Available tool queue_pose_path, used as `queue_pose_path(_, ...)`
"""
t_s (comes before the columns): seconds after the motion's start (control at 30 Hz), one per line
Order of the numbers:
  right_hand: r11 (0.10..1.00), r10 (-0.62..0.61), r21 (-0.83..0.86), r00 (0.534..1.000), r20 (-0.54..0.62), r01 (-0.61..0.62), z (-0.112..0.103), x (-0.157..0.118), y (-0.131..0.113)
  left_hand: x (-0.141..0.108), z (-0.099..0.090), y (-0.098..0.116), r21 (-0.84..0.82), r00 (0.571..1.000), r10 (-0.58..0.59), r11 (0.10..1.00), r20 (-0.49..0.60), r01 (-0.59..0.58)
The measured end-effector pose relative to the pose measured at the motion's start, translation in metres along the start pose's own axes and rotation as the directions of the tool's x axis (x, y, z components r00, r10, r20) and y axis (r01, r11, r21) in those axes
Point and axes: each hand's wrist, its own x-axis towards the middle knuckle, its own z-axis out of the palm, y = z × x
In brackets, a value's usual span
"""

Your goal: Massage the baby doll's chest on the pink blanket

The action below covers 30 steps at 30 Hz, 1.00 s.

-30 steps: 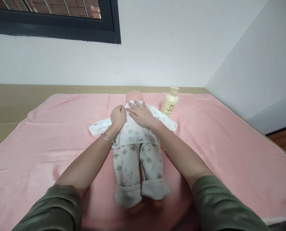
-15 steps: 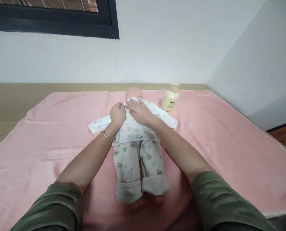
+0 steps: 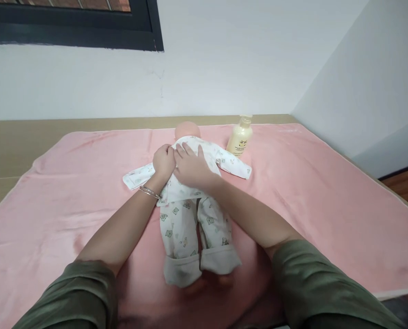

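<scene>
A baby doll [image 3: 188, 130] lies stretched out on a pink blanket [image 3: 97, 187], its bald head away from me and no face showing. It wears a white printed top [image 3: 176, 191] and matching trousers [image 3: 179, 228] with turned-up cuffs. My left hand [image 3: 164, 161], with a silver bangle at the wrist, is closed at the doll's left-side shoulder; its fingertips are hidden. Flat on the upper middle of the top, fingers spread, rests my right hand [image 3: 192, 168]. The two hands touch or nearly touch.
A pump-style bottle of pale yellow liquid [image 3: 240, 137] stands near the doll's right-side sleeve. Behind the blanket runs a wooden surface edge [image 3: 121, 122] against a white wall. A dark window frame [image 3: 70, 32] is at upper left.
My right hand has slid slightly down and left over the doll's top, its fingers now more spread. My left hand keeps its place at the shoulder. The view has shifted a little.
</scene>
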Motion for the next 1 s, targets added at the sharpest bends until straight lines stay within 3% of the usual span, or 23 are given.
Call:
queue_pose_path(0.07, 0.996, 0.034, 0.08, 0.999, 0.012, -0.035, -0.003, 0.009, 0.026, 0.001, -0.002, 0.002, 0.018, 1.0, 0.005, 1.0, -0.001, -0.005)
queue_pose_path(0.17, 0.954, 0.253, 0.163, 0.967, 0.019, -0.253, -0.005, 0.021, 0.064, 0.001, -0.006, 0.009, 0.086, 0.997, 0.038, 0.995, 0.074, -0.044)
queue_pose_path(0.27, 0.926, 0.335, 0.173, 0.942, 0.036, -0.336, -0.004, 0.026, 0.079, -0.005, -0.011, 0.022, 0.247, 0.988, 0.065, 0.964, 0.139, -0.098)
queue_pose_path(0.37, 0.934, 0.32, 0.16, 0.947, 0.03, -0.321, -0.006, 0.024, 0.074, -0.02, -0.012, 0.037, 0.369, 0.976, 0.158, 0.907, 0.149, -0.203)
queue_pose_path(0.5, 0.949, 0.311, 0.055, 0.95, 0.033, -0.312, -0.015, 0.015, 0.051, -0.029, -0.009, 0.047, 0.313, 0.947, 0.273, 0.896, 0.169, -0.314)
queue_pose_path(0.7, 0.959, 0.235, -0.16, 0.972, -0.02, -0.235, -0.018, 0.003, 0.015, 0.001, -0.015, 0.029, 0.109, 0.951, 0.126, 0.981, 0.283, -0.163)
queue_pose_path(0.83, 0.965, 0.26, 0.007, 0.965, 0.023, -0.26, -0.02, 0.011, 0.035, -0.011, -0.017, 0.036, 0.247, 0.962, 0.125, 0.951, 0.244, -0.187)
queue_pose_path(1.0, 0.936, 0.305, 0.169, 0.951, 0.045, -0.308, -0.019, 0.019, 0.062, -0.04, -0.013, 0.055, 0.398, 0.95, 0.268, 0.863, 0.163, -0.312)
